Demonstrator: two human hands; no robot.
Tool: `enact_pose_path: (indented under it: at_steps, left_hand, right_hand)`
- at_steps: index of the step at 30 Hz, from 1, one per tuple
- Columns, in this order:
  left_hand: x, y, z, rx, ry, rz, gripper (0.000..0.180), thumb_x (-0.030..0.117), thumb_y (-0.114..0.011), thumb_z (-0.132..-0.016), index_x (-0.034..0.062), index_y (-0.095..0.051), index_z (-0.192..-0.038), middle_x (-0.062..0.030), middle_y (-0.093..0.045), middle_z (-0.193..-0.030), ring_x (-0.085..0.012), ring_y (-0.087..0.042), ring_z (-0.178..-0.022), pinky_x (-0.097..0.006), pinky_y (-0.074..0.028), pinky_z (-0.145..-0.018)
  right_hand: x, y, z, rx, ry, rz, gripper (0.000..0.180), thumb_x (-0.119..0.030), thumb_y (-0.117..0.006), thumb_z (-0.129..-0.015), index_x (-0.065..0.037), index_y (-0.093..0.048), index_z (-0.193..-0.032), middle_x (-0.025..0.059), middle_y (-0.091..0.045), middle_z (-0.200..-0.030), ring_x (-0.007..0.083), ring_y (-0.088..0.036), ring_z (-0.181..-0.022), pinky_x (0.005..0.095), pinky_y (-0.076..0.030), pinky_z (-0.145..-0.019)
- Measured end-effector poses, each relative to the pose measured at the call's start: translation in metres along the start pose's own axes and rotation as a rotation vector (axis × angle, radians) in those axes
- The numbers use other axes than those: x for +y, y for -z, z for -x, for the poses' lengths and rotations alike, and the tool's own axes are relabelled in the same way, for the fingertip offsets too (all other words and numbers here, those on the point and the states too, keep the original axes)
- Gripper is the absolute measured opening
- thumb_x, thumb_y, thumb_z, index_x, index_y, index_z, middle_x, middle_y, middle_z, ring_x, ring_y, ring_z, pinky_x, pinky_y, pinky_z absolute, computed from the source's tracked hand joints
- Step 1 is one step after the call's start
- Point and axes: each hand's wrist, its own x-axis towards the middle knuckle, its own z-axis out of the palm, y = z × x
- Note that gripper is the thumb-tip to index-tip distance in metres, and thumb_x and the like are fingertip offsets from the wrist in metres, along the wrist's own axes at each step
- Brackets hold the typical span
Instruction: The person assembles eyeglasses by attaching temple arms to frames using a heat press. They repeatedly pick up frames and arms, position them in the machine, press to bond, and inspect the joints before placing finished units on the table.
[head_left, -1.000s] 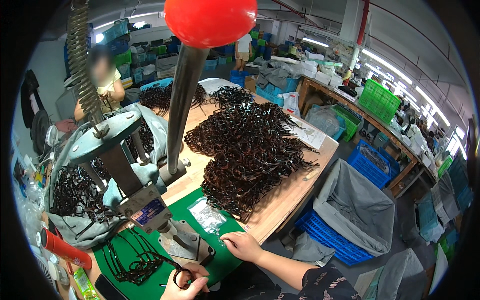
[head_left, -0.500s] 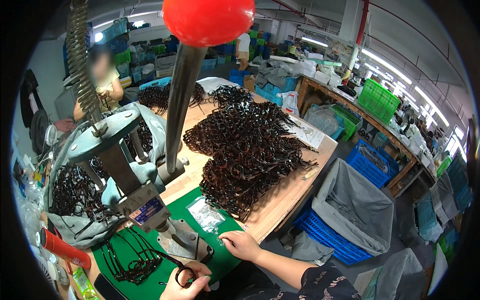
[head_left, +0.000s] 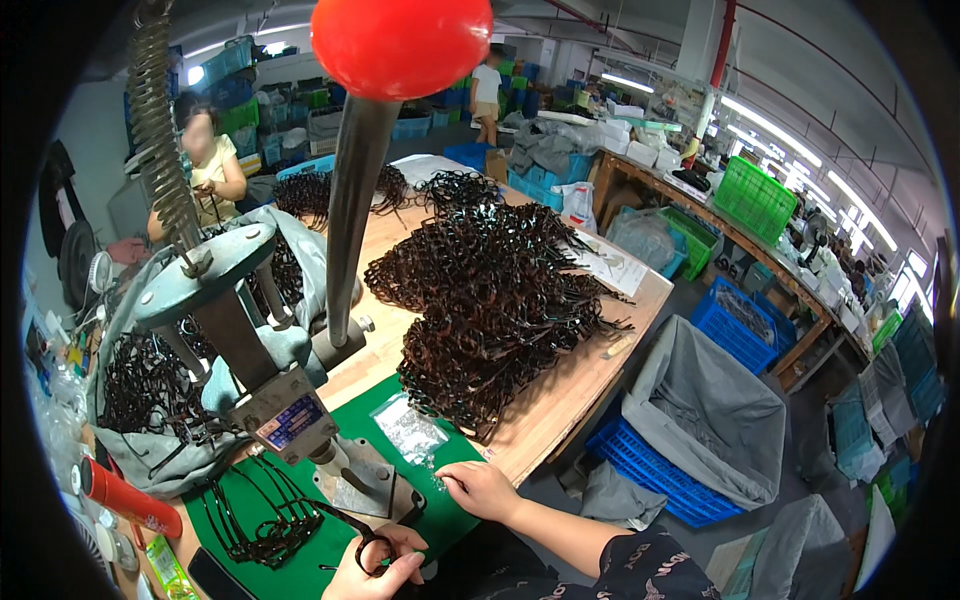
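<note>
My left hand (head_left: pixel 370 575) grips a dark eyeglass frame (head_left: pixel 368 556), whose long temple reaches toward the metal base (head_left: pixel 384 490) of a hand press. My right hand (head_left: pixel 482 490) rests on the green mat (head_left: pixel 365 408) just right of that base. Its thumb and fingertips are pinched together over tiny clear pieces (head_left: pixel 438 484); whether one is between them is too small to tell. Beyond it lies a clear plastic bag (head_left: pixel 412 430) of such pieces. Several dark eyeglass frames (head_left: pixel 262 535) lie in a row on the mat to the left.
Above the mat stands the press's lever (head_left: pixel 355 215) with its red ball knob (head_left: pixel 400 45). A large heap of dark eyeglass frames (head_left: pixel 490 310) covers the wooden table. Left are a red bottle (head_left: pixel 130 500) and a phone (head_left: pixel 215 578). A lined blue crate (head_left: pixel 665 488) stands right; a co-worker (head_left: pixel 215 170) sits opposite.
Both hands keep nearly the same place and grip. The view has shifted slightly, and the red knob appears a little further left.
</note>
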Motion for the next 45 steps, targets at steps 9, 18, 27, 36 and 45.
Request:
enact_pose_path:
  at_steps: [9, 18, 27, 36, 45]
  left_hand:
    - [-0.0033, 0.0006, 0.0004, -0.010, 0.001, 0.012, 0.022, 0.015, -0.060, -0.083, 0.0037, -0.054, -0.100, -0.0018, -0.054, -0.061, -0.0064, -0.044, -0.047, -0.020, -0.033, -0.042]
    - [-0.0068, 0.0023, 0.0000, -0.027, -0.059, -0.048, 0.022, 0.015, -0.060, -0.082, 0.0040, -0.054, -0.099, -0.0017, -0.054, -0.066, -0.0082, -0.050, -0.053, -0.021, -0.038, -0.047]
    - [-0.0007, -0.0001, 0.0020, -0.052, 0.013, -0.024, 0.019, 0.011, -0.059, -0.082, 0.0045, -0.055, -0.099, -0.0013, -0.053, -0.065, -0.0089, -0.050, -0.054, -0.022, -0.038, -0.049]
    - [-0.0039, -0.0051, 0.0046, -0.047, 0.007, -0.013, 0.018, 0.010, -0.060, -0.081, 0.0028, -0.056, -0.097, -0.0021, -0.054, -0.064, -0.0098, -0.051, -0.055, -0.022, -0.039, -0.051]
    - [-0.0063, -0.0058, 0.0015, -0.085, -0.039, -0.092, 0.019, 0.011, -0.060, -0.081, 0.0010, -0.056, -0.097, -0.0033, -0.054, -0.062, -0.0109, -0.051, -0.056, -0.024, -0.040, -0.052]
  right_hand:
    - [0.0008, -0.0006, 0.0005, 0.016, 0.015, 0.010, 0.010, -0.010, -0.056, -0.081, -0.006, -0.059, -0.090, 0.0104, -0.064, -0.084, 0.0285, -0.061, -0.078, 0.0368, -0.049, -0.069]
    - [0.0004, -0.0005, 0.0001, 0.003, 0.006, 0.017, 0.011, -0.010, -0.056, -0.081, -0.006, -0.059, -0.090, 0.0105, -0.064, -0.084, 0.0287, -0.061, -0.078, 0.0372, -0.049, -0.070]
    - [-0.0003, 0.0003, 0.0000, 0.008, -0.003, 0.023, 0.011, -0.011, -0.055, -0.081, -0.006, -0.059, -0.091, 0.0107, -0.063, -0.084, 0.0290, -0.061, -0.079, 0.0373, -0.049, -0.070]
    - [-0.0015, -0.0003, -0.0003, 0.014, 0.001, 0.009, 0.010, -0.010, -0.056, -0.081, -0.007, -0.060, -0.090, 0.0102, -0.064, -0.083, 0.0289, -0.061, -0.077, 0.0374, -0.049, -0.069]
    - [-0.0015, -0.0001, 0.0003, 0.021, 0.013, 0.014, 0.010, -0.010, -0.056, -0.081, -0.006, -0.059, -0.089, 0.0102, -0.064, -0.084, 0.0286, -0.061, -0.078, 0.0368, -0.049, -0.069]
